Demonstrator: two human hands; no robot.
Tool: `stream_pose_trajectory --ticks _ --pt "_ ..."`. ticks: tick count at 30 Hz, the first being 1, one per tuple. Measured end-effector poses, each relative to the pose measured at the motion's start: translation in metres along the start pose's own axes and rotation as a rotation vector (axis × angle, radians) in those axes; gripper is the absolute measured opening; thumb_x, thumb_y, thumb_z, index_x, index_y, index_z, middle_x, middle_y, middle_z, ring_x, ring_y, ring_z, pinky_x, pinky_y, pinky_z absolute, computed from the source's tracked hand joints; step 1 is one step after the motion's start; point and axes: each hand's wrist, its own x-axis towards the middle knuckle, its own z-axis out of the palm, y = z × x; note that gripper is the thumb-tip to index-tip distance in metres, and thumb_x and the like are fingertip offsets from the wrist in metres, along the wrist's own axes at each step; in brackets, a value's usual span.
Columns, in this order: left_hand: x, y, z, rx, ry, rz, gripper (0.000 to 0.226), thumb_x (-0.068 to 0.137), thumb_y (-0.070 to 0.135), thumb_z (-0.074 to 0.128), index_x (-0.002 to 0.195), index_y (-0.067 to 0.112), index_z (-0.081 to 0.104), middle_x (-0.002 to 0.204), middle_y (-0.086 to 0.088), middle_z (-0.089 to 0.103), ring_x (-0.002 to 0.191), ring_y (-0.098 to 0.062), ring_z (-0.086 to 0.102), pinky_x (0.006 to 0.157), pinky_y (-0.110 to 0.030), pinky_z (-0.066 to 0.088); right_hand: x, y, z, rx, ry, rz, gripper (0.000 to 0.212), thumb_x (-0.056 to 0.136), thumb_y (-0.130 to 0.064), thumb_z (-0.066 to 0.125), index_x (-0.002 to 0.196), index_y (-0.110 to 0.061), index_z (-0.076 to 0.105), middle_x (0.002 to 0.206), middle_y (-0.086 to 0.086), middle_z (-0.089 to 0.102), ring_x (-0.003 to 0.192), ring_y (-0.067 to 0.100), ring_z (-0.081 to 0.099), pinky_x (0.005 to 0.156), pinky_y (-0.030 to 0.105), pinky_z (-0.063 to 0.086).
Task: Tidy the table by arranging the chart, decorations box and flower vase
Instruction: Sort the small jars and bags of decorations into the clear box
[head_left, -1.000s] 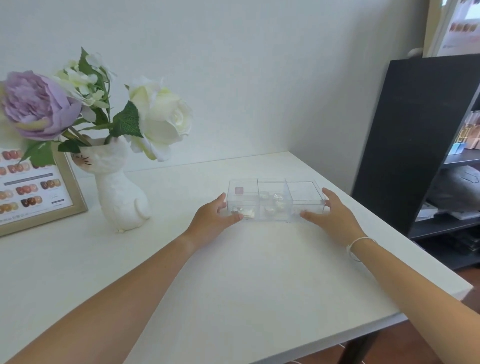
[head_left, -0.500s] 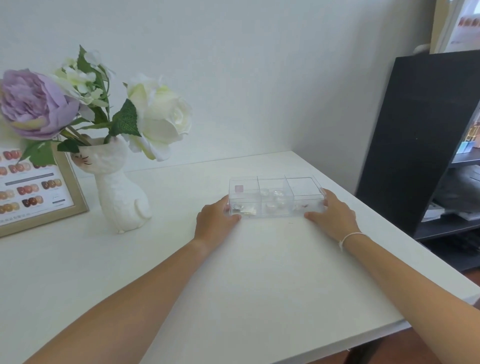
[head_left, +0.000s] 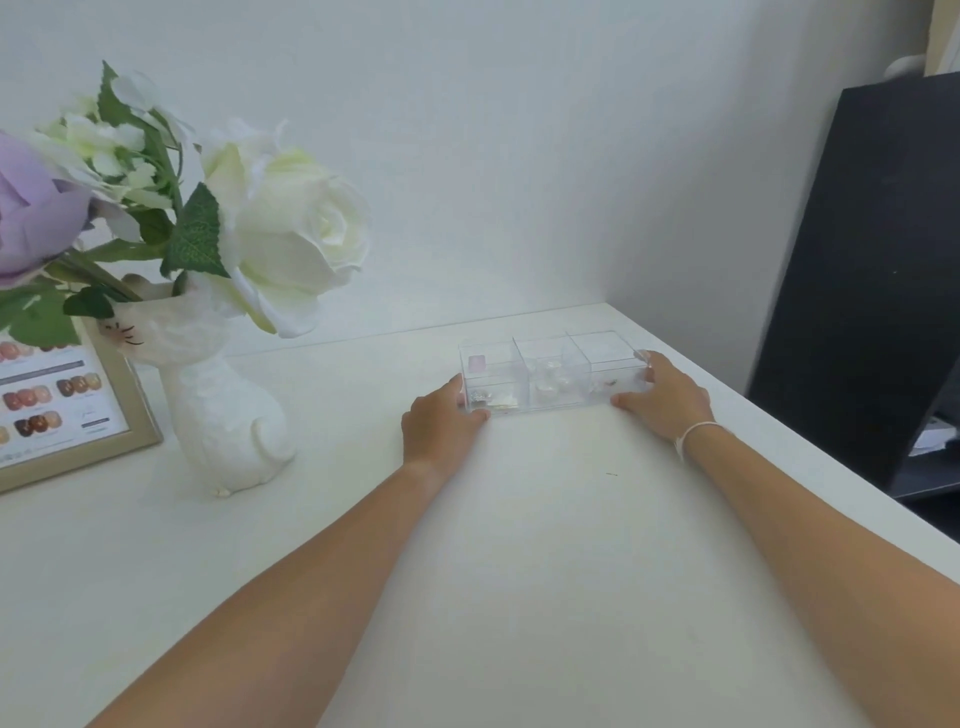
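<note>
A: Head view, counts first. One white table (head_left: 519, 545). One clear decorations box (head_left: 553, 375) on it, far right, close to the back wall. One flower vase (head_left: 221, 415), white and cat-shaped, standing upright at the left. One framed chart (head_left: 57, 410) behind the vase at the left edge, partly cut off by the frame edge.

B: Compartments in the box?

A: Three across, each split front and back, so six as far as I can see — the clear walls make it hard to be sure. Small pale bits in the left and middle ones, one pinkish square in the back left.

B: Flowers?

A: One purple bloom (head_left: 31, 218), one big white rose (head_left: 296, 234), a cluster of small white blossoms (head_left: 98, 140) with green leaves.

B: Hands?

A: Two. Left hand (head_left: 441, 421) at the box's left end, thumb on the front corner, fingers curled against the end wall. Right hand (head_left: 667, 397) at the right end, thumb on the front corner, fingers wrapped round the side. Both grip the box, which sits on the table. One thin white bracelet (head_left: 693, 434) on the right wrist.

B: Any writing?

A: Chart shows rows of nail colour swatches with small printed lines — too blurred to read. No brand visible anywhere.

B: Anything else?

A: One black shelf unit (head_left: 872, 270) off the table's right side.
</note>
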Motion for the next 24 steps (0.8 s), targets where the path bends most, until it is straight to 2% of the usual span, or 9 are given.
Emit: stream_pose_trajectory --ticks 10,12,20,24 --pt "0.045 -0.004 0.015 -0.014 0.069 -0.017 0.036 0.082 0.025 0.06 0.118 0.021 0.058 0.109 -0.001 0.068 0.105 -0.022 0.058 0.096 -0.039 0.041 0.052 -0.006 0.013 0.026 0.003 -0.008 0.056 0.078 -0.028 0.065 0.129 -0.029 0.042 0.129 -0.007 0.056 0.117 0.022 0.046 0.103 0.034 0.033" --pt "0.051 -0.004 0.017 -0.006 0.072 -0.018 0.034 0.082 0.027 0.06 0.116 0.021 0.059 0.108 -0.001 0.069 0.104 -0.022 0.058 0.096 -0.04 0.041 0.057 -0.005 0.014 0.027 0.005 -0.012 0.057 0.078 -0.029 0.065 0.129 -0.029 0.042 0.129 -0.008 0.056 0.117 0.021 0.048 0.104 0.036 0.034" --pt "0.06 -0.006 0.02 -0.004 0.083 -0.029 0.049 0.083 0.031 0.061 0.13 0.021 0.051 0.112 0.001 0.068 0.113 -0.021 0.056 0.1 -0.04 0.037 0.069 -0.004 0.017 0.025 0.004 -0.01 0.057 0.078 -0.03 0.066 0.129 -0.03 0.042 0.129 -0.009 0.056 0.118 0.019 0.05 0.105 0.035 0.034" --pt "0.06 -0.006 0.02 -0.012 0.085 -0.027 0.049 0.084 0.031 0.06 0.131 0.021 0.05 0.113 0.001 0.067 0.113 -0.021 0.056 0.097 -0.036 0.034 0.068 -0.003 0.017 0.014 0.007 -0.019 0.057 0.078 -0.031 0.066 0.13 -0.029 0.041 0.13 -0.009 0.056 0.118 0.019 0.05 0.105 0.035 0.034"
